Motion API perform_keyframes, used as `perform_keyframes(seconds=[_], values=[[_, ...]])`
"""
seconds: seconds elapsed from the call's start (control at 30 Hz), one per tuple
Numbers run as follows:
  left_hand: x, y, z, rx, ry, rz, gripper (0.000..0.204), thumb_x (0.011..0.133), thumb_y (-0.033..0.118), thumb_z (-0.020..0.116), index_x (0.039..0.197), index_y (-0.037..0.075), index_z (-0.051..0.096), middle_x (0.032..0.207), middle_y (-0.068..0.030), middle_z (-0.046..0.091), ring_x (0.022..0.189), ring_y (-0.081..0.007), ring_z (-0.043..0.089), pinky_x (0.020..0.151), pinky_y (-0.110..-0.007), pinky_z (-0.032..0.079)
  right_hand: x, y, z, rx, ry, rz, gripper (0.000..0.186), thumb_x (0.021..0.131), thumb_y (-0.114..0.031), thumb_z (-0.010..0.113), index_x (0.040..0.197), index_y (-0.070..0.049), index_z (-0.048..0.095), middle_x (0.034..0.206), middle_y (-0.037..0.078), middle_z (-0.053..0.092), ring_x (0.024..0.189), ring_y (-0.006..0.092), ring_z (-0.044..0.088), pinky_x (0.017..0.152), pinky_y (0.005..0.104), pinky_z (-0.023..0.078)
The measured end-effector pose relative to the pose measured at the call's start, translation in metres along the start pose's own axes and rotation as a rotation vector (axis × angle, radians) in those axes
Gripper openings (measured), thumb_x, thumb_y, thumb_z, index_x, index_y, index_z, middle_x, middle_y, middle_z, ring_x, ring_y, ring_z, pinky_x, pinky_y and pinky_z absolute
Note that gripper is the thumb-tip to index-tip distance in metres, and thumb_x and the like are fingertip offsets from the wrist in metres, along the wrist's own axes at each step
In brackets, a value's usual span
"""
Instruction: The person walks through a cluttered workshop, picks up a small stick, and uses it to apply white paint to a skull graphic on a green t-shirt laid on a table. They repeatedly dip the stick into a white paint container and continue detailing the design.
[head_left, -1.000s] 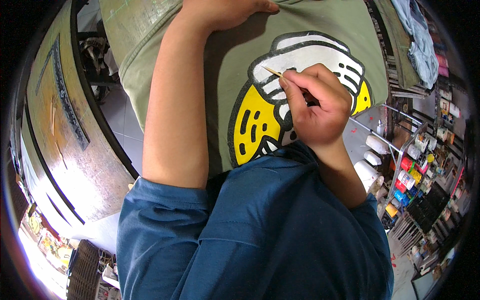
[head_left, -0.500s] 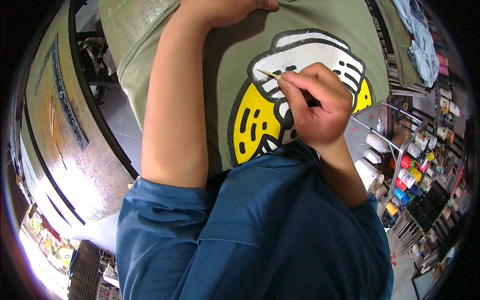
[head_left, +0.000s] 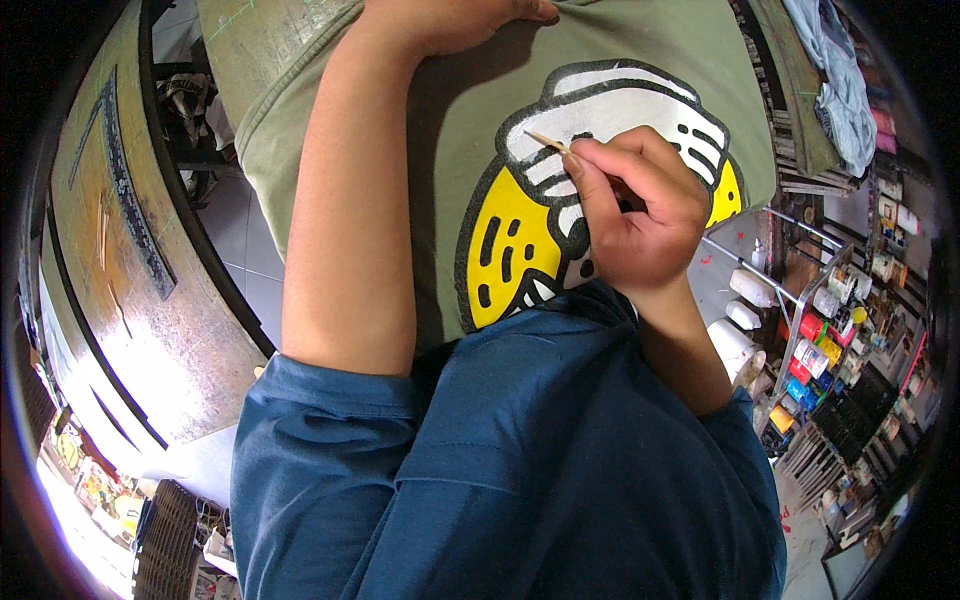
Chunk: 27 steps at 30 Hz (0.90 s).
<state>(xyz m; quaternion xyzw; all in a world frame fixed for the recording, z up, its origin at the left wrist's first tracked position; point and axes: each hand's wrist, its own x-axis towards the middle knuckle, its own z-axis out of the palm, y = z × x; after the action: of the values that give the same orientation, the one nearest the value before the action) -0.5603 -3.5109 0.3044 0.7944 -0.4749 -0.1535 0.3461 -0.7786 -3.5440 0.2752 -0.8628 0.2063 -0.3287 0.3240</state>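
An olive-green garment (head_left: 455,130) lies spread over a board, printed with a white, yellow and black cartoon figure (head_left: 620,105). My right hand (head_left: 640,200) is closed, pinching a thin pointed wooden stick (head_left: 547,141) between thumb and index finger. The stick's tip is over the white part of the print, near its black outline at the left; I cannot tell whether it touches. At the top edge my left hand (head_left: 455,20) rests on the cloth, thumb stretched out. The picture's edge cuts off most of its other fingers.
To the left, a worn table (head_left: 150,340) bears a dark ruler-like strip (head_left: 130,190) and several thin sticks (head_left: 103,230). A metal-framed rack (head_left: 800,310) with paint bottles (head_left: 812,358) stands at the right. Light blue cloth (head_left: 840,90) hangs at the upper right.
The stick's tip has shifted slightly right and up across the white print, with my right hand moving a little. My left hand stays in place.
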Motion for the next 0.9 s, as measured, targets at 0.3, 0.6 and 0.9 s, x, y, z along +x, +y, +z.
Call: perform_keyframes(seconds=[0.3,0.6,0.9], values=[[0.0,-0.0016,0.0026,0.003,0.006,-0.003,0.023,0.071,0.023,0.087,0.081,0.006,0.076,0.13,-0.0101,0.064,0.127,-0.0304,0.052,0.108,-0.042,0.038,0.0016,-0.0002,0.0007,-0.017,-0.02,-0.01,0.009,0.076,-0.006,0.078,0.084,-0.009,0.075,0.072,0.005,0.065,0.061,0.0202,0.061,0.058,0.0311,0.043],[-0.0012,0.0046,-0.0002,0.006,0.001,-0.028,0.022,0.071,0.024,0.087,0.08,0.006,0.077,0.131,-0.0104,0.064,0.127,-0.0313,0.052,0.108,-0.042,0.038,-0.0003,-0.0022,0.0034,-0.004,0.044,0.06,0.009,0.076,-0.007,0.078,0.085,-0.009,0.075,0.072,0.004,0.065,0.061,0.0201,0.061,0.058,0.0312,0.043],[-0.0082,0.0014,0.0051,0.029,0.068,0.055,0.022,0.071,0.023,0.087,0.08,0.007,0.077,0.13,-0.0105,0.065,0.128,-0.0312,0.052,0.109,-0.043,0.037,0.0023,0.0001,0.0003,0.003,-0.05,-0.029,0.007,0.078,-0.008,0.077,0.084,-0.009,0.075,0.072,0.004,0.066,0.062,0.0199,0.061,0.057,0.0311,0.041]])
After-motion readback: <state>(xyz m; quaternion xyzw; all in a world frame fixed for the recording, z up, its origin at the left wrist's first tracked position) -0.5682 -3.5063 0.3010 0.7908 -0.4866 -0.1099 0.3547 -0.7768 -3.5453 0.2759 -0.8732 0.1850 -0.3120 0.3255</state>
